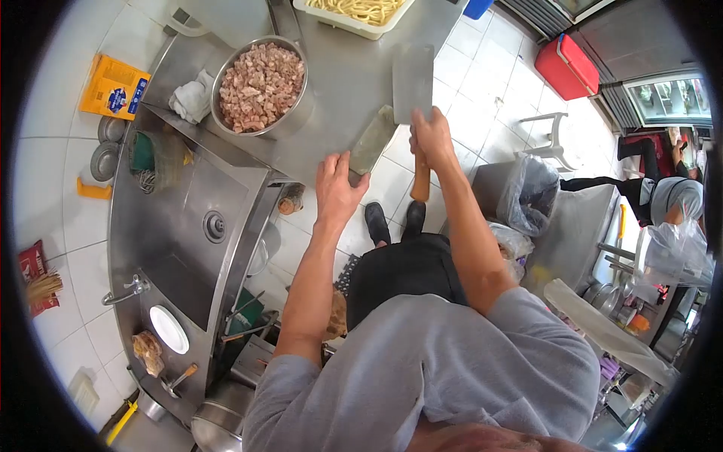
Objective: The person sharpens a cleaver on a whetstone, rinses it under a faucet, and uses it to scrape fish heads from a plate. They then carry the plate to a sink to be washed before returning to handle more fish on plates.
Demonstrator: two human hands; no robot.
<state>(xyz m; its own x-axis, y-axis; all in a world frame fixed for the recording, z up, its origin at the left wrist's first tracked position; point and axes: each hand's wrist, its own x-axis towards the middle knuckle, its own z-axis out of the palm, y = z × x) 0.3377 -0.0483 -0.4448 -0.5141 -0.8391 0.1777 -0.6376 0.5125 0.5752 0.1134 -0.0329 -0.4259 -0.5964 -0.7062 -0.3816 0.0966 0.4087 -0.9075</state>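
My right hand (431, 139) is closed round a cleaver (412, 81), its wooden handle pointing back toward me and its wide blade pointing away. The blade is over the right edge of the steel counter (331, 98). A flat, greyish-green sharpening stone (372, 142) lies at the counter's near corner, just left of the blade. My left hand (339, 188) has its fingers and thumb on either side of the stone's near end. Left of the stone stands a metal pot (299, 113) filled with diced pinkish meat (260, 87).
A tray of noodles (361, 29) sits at the counter's far side. On the left is a steel sink (173, 226) with a white cloth (192, 96) beyond it. A lined bin (493, 188) and a white stool (556, 139) stand on the right. Another person (670, 200) is at the far right.
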